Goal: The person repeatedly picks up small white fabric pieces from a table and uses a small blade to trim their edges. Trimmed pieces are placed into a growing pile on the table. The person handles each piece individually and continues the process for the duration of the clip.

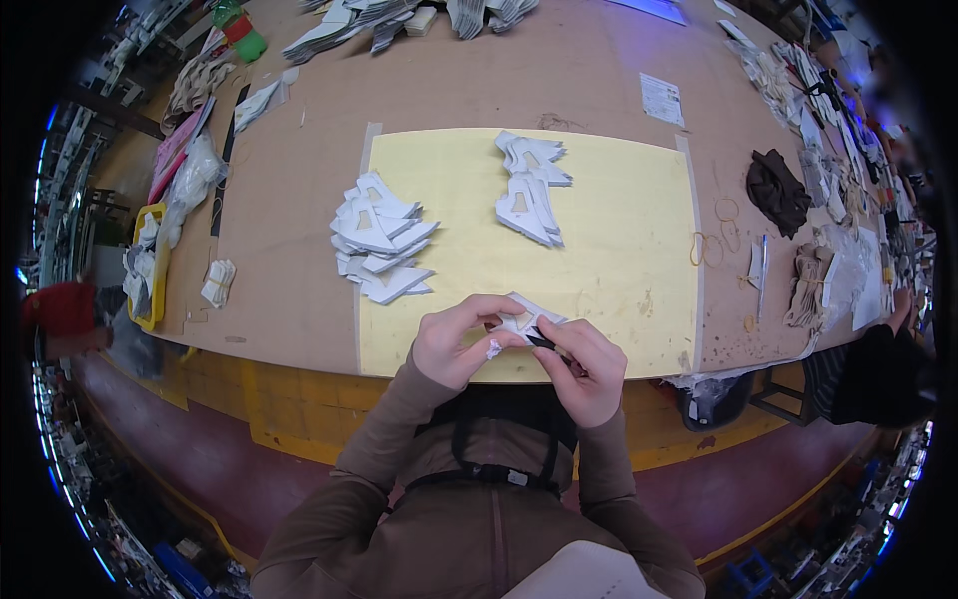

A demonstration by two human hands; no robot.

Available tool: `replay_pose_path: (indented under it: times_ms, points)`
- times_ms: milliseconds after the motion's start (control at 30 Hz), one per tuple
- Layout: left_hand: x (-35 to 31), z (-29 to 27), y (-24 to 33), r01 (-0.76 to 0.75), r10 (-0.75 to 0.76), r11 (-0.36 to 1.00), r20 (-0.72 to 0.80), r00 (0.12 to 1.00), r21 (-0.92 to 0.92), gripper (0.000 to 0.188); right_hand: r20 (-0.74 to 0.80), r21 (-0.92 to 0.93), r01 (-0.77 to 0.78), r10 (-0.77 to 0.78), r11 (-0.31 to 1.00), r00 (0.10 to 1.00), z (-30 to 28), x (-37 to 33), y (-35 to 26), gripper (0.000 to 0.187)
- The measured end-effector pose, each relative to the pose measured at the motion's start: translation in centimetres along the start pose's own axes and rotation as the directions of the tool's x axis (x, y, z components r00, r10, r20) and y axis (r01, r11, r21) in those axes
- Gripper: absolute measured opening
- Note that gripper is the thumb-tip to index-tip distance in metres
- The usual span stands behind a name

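Close to the table's front edge, my left hand [451,341] pinches a white-grey flat cut piece [527,311] with a window cut in it. My right hand [587,367] is closed at the other side of that piece, its fingers around a small black item [539,338] whose kind I cannot make out. The black item lies against the lower part of the white piece. Fingers partly hide both. Similar white pieces lie overlapped in a larger pile [374,235] ahead to the left and a smaller pile [529,205] straight ahead.
A yellow sheet [619,250] covers the middle of the brown table [289,160]. More stacked grey pieces [384,18] lie at the far edge. On the right are loose rubber bands [707,250], a pen [763,265] and dark cloth [778,192]. A yellow tray [158,290] stands left.
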State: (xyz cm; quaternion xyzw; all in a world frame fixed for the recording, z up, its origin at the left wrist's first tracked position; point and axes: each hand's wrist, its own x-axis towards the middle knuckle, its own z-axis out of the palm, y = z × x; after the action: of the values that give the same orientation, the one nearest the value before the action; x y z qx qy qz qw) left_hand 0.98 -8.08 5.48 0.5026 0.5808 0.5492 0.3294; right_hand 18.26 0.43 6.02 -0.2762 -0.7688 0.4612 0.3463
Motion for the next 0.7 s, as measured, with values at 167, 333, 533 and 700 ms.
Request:
replay_pose_path:
  times_ms: [167,333,533,700]
  points:
    - [-0.1,0.3,0.6,0.038,-0.038,0.998,-0.011,0.999,-0.044,0.031,-0.007,0.087,-0.13,0.131,0.988,0.991,0.2,-0.2,-0.7,0.037]
    - [-0.5,0.4,0.4,0.068,-0.072,0.987,-0.022,0.997,-0.145,0.033,0.042,0.096,-0.092,0.088,0.991,0.995,-0.4,-0.3,-0.8,0.035]
    - [-0.2,0.0,0.9,0.023,-0.023,0.999,-0.011,1.0,-0.023,0.029,0.061,0.05,-0.104,0.101,0.993,0.993,-0.5,-0.2,-1.0,0.033]
    - [-0.3,-0.1,1.1,-0.002,0.002,0.999,-0.01,1.0,0.036,0.028,0.031,0.095,-0.14,0.138,0.985,0.99,-0.1,-0.6,-1.1,0.033]
